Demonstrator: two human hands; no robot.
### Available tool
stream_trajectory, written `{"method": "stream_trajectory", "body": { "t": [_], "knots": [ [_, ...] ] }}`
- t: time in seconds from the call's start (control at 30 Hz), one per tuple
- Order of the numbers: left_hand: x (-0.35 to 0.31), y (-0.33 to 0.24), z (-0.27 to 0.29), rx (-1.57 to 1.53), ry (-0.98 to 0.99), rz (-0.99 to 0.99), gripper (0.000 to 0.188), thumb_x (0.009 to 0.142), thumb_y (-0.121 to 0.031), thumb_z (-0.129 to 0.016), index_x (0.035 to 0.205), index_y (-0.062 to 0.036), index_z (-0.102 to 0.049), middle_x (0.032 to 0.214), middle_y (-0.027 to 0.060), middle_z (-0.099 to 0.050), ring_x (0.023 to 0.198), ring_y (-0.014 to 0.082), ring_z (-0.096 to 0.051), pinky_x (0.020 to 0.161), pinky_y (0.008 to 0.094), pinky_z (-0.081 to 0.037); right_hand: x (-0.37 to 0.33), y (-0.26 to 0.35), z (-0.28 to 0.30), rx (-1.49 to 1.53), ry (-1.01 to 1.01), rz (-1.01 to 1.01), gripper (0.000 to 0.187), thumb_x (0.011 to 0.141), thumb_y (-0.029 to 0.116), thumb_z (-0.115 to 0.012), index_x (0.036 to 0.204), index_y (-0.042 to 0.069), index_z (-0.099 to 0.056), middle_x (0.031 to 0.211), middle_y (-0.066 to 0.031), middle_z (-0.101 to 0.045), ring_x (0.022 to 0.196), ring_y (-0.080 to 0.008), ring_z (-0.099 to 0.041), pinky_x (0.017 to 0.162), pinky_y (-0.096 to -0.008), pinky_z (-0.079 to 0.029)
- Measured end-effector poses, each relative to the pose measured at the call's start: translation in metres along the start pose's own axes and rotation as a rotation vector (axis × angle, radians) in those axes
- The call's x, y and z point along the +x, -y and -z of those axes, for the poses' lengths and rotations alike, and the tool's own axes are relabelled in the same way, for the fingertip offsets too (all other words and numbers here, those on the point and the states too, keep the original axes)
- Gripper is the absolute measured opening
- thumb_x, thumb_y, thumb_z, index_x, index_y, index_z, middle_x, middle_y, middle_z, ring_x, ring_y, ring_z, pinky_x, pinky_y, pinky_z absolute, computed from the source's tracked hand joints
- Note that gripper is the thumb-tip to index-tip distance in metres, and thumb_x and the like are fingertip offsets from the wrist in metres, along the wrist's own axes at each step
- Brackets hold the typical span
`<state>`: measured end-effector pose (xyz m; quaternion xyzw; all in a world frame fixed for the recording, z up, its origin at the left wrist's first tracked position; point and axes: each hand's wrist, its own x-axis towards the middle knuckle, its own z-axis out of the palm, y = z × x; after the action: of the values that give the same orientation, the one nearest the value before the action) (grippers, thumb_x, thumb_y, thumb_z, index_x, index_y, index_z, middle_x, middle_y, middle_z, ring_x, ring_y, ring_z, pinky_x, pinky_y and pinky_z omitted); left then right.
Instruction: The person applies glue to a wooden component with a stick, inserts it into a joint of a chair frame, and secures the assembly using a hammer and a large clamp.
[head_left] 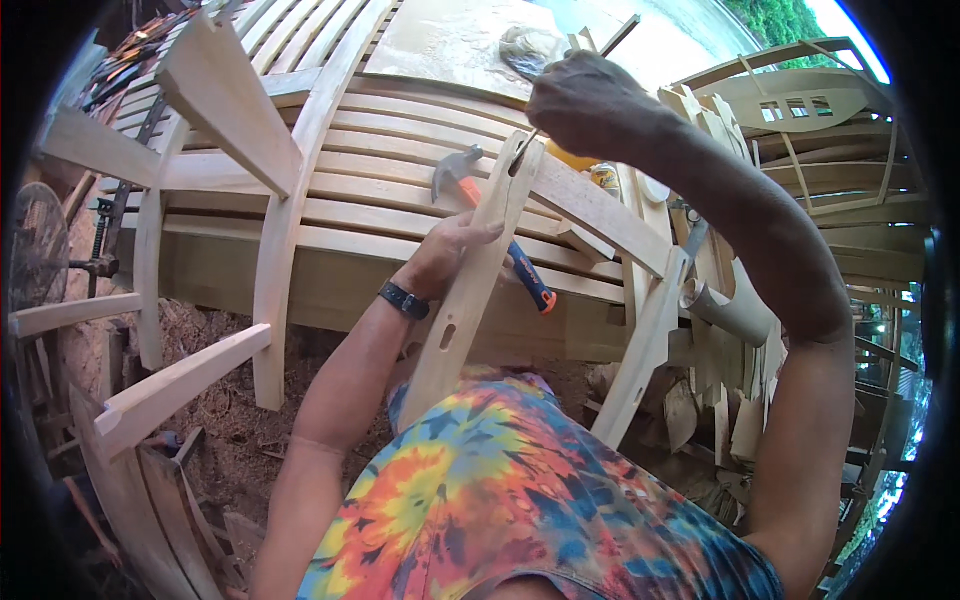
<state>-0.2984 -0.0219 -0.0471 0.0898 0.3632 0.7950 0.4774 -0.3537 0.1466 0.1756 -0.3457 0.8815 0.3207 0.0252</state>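
My left hand (452, 252) is wrapped round the side of a pale wooden leg (455, 305), which slants from my lap up onto the bench. The leg has slots cut in it, and a dark crack-like line runs near its upper end. Above that end, my right hand (582, 100) is closed in a fist round a thin dark rod (622, 36). Its lower tip meets the slot at the leg's top. Behind the leg, a claw hammer (530, 275) with a blue and orange handle lies across the slats. A crosspiece (600, 215) joins the leg to a second leg (645, 345).
Wooden slats (400, 150) form the work surface. A clear plastic bag (530, 50) lies on a pale board (440, 40) at the back. Chair-like frames (280, 250) stand left, and stacked curved wood pieces (830, 170) right. A cardboard tube (725, 310) sits right of the second leg.
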Motion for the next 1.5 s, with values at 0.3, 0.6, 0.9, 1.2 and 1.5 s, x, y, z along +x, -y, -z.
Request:
{"method": "stream_trajectory", "body": {
  "t": [0.3,0.6,0.9,1.2,1.5],
  "knots": [
    [0.024,-0.002,0.005,0.052,-0.04,-0.013,0.043,0.098,-0.029,-0.061,0.128,0.0002,-0.049,0.094,0.0151,-0.069,0.077,0.0217,-0.072,0.068,0.0346,-0.063,-0.037,-0.021,-0.022,0.017,-0.02,0.051,0.013,0.083,0.009,-0.066,0.073,0.012,-0.075,0.071,-0.0122,-0.071,0.071,-0.0225,-0.074,0.066,-0.0361,-0.059],
    [0.029,0.01,0.027,0.0,-0.152,0.07,0.046,0.099,-0.037,-0.058,0.12,0.0036,-0.051,0.097,0.0206,-0.07,0.076,0.0243,-0.072,0.066,0.0365,-0.062,-0.062,-0.089,-0.056,0.026,0.057,-0.3,0.016,0.082,0.006,-0.06,0.075,0.009,-0.074,0.075,-0.0146,-0.071,0.074,-0.0278,-0.072,0.075,-0.0406,-0.055],
    [0.038,0.017,0.04,0.0,-0.127,0.093,0.048,0.101,-0.038,-0.056,0.123,0.0043,-0.05,0.097,0.0221,-0.07,0.075,0.0266,-0.072,0.066,0.0364,-0.063,-0.037,-0.055,-0.167,0.079,0.384,-0.301,0.014,0.089,0.017,-0.064,0.085,0.012,-0.077,0.083,-0.0098,-0.074,0.081,-0.0244,-0.074,0.07,-0.0381,-0.053],
    [0.035,0.019,0.041,-0.033,-0.17,0.118,0.045,0.103,-0.036,-0.052,0.122,0.0048,-0.051,0.097,0.0213,-0.07,0.073,0.0258,-0.072,0.062,0.0341,-0.062,-0.099,-0.118,-0.101,0.445,0.225,-0.657,0.032,0.084,0.004,-0.06,0.107,0.013,-0.079,0.096,-0.0144,-0.077,0.083,-0.024,-0.074,0.083,-0.0377,-0.058],
    [0.035,0.013,0.039,-0.032,-0.162,0.121,0.049,0.1,-0.035,-0.06,0.125,0.0065,-0.054,0.105,0.0199,-0.071,0.074,0.0261,-0.072,0.065,0.0349,-0.061,-0.085,-0.102,-0.091,0.835,0.152,-0.392,0.024,0.087,0.007,-0.067,0.106,0.014,-0.079,0.09,-0.0128,-0.077,0.075,-0.0229,-0.071,0.074,-0.0348,-0.057]
  ]
}}
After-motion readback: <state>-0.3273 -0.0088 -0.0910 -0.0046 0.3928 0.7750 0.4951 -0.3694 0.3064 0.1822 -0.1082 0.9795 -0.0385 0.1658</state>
